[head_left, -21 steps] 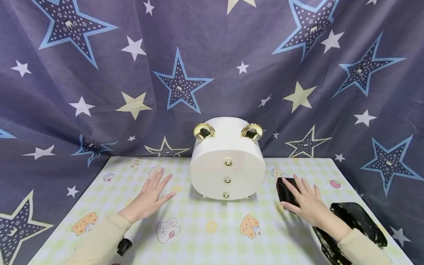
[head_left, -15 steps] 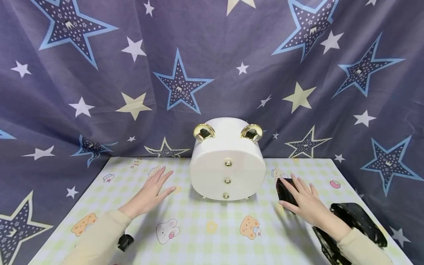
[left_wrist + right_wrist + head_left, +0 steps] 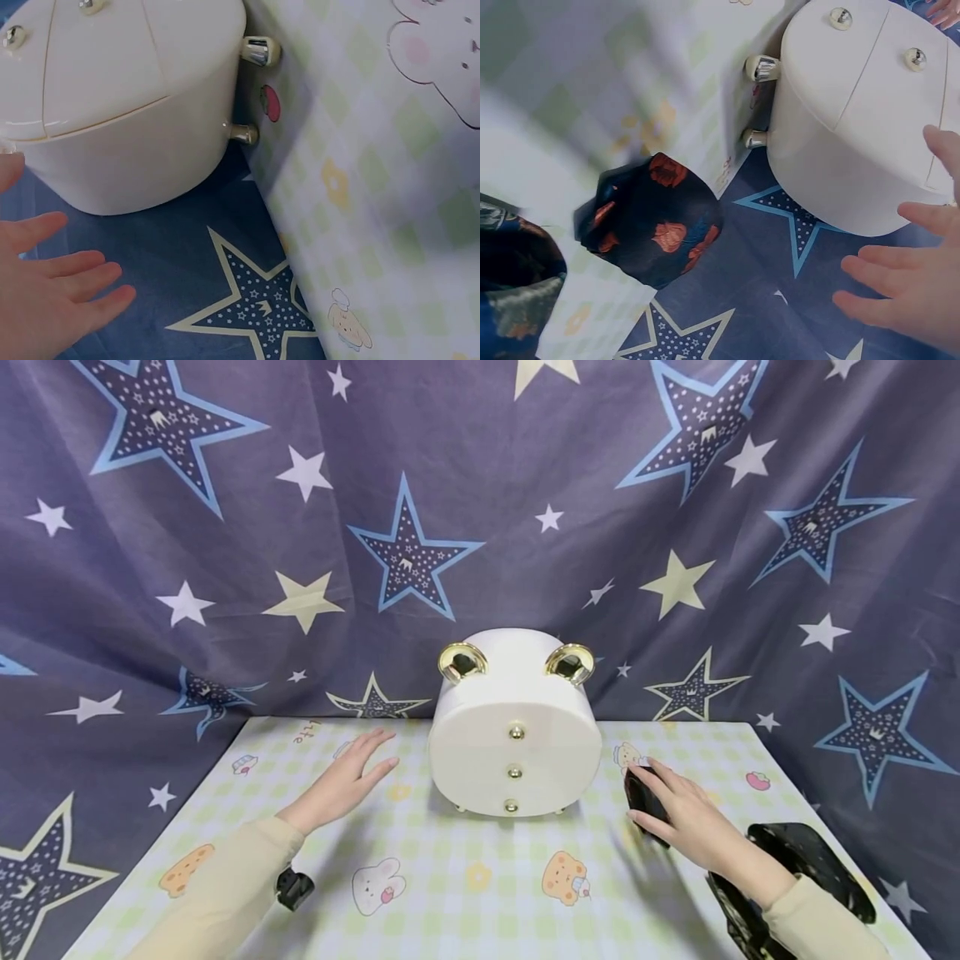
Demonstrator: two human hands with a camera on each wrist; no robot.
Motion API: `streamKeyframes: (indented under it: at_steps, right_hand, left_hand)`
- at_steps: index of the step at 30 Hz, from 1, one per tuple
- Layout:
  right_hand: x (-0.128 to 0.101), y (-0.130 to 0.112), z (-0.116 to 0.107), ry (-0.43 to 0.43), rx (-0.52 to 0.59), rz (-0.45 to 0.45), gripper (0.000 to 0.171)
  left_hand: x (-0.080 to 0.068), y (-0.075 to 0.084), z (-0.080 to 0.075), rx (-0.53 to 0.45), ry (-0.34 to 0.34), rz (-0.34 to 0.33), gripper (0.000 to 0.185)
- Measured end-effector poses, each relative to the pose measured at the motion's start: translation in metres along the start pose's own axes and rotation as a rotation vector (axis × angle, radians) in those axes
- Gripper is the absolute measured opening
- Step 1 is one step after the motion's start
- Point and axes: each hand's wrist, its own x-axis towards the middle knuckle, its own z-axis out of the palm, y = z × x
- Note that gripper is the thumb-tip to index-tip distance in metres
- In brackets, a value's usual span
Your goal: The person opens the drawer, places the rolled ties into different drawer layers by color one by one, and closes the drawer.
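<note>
A white round box (image 3: 514,727) with two gold ear-shaped handles and three gold knobs down its front stands at the middle of the checked mat (image 3: 465,893). My left hand (image 3: 347,779) is open to the left of the box, fingers straight and apart from it; the left wrist view shows its fingers (image 3: 56,289) next to the box (image 3: 120,97). My right hand (image 3: 678,814) is open to the right of the box, fingers spread over a small dark flowered pouch (image 3: 639,793). In the right wrist view the pouch (image 3: 649,229) lies apart from the fingers (image 3: 900,292).
A larger dark patterned cloth (image 3: 813,860) lies at the mat's right edge beside my right forearm. A star-printed blue cloth (image 3: 480,527) hangs behind and drapes around the table. A small black device (image 3: 294,887) sits under my left sleeve.
Both hands have shifted a little farther from me, toward the box's sides. The left hand has lifted slightly; the right hand's fingers have slid forward over the pouch.
</note>
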Motion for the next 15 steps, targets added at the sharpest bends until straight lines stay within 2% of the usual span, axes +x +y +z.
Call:
streamKeyframes:
  at_steps: [10,15]
  right_hand:
    - [0.004,-0.009,-0.008,0.069,0.03,-0.043,0.05]
    - [0.008,-0.014,-0.01,0.134,0.051,-0.076,0.042]
  left_hand:
    - [0.016,0.006,-0.001,-0.164,0.077,-0.002,0.047]
    - [0.026,0.012,0.0,-0.261,0.086,-0.042,0.048]
